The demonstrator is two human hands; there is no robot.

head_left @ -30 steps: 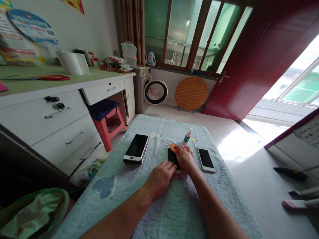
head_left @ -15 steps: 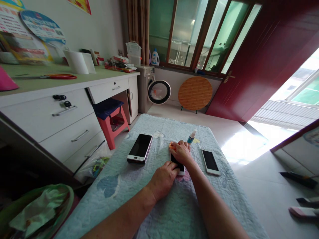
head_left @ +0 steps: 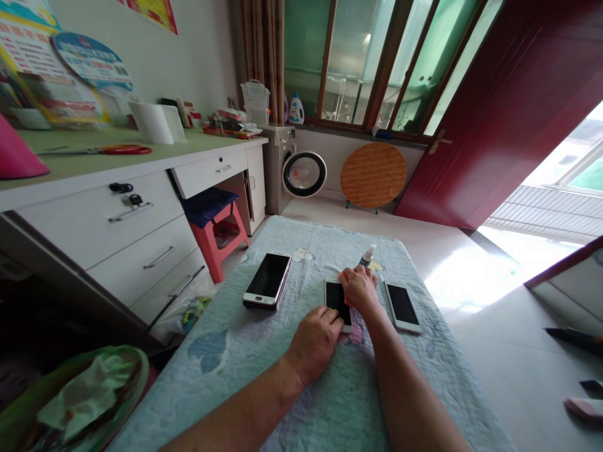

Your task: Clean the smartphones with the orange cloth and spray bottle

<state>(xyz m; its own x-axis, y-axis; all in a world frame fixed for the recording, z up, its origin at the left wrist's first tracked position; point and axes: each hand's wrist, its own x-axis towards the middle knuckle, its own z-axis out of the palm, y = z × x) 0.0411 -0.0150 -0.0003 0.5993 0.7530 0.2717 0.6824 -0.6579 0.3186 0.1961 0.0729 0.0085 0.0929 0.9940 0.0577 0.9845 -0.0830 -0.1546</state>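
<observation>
A white-framed smartphone (head_left: 335, 296) with a dark screen lies flat on the quilted cover. My left hand (head_left: 316, 339) holds its lower left part, fingers bent and pressed together over the edge. My right hand (head_left: 360, 289) is closed on an orange cloth (head_left: 342, 276), mostly hidden under the fingers, at the phone's upper right edge. Just beyond that hand stands a small spray bottle (head_left: 368, 255) with a white cap. Another white phone (head_left: 402, 307) lies to the right. On the left, a white phone (head_left: 268, 276) rests on top of a darker one.
The light blue quilted cover (head_left: 301, 238) spreads over the table. To the left are a white desk (head_left: 136, 245) with drawers, a red stool (head_left: 221, 242) and a green bin (head_left: 136, 376) with waste. A washing machine (head_left: 277, 169) with its door open and a round wooden tabletop (head_left: 374, 176) stand beyond.
My right hand with the orange cloth has moved right across the phone, uncovering the screen's upper left. My left hand keeps its place on the phone. The whole view has shifted slightly.
</observation>
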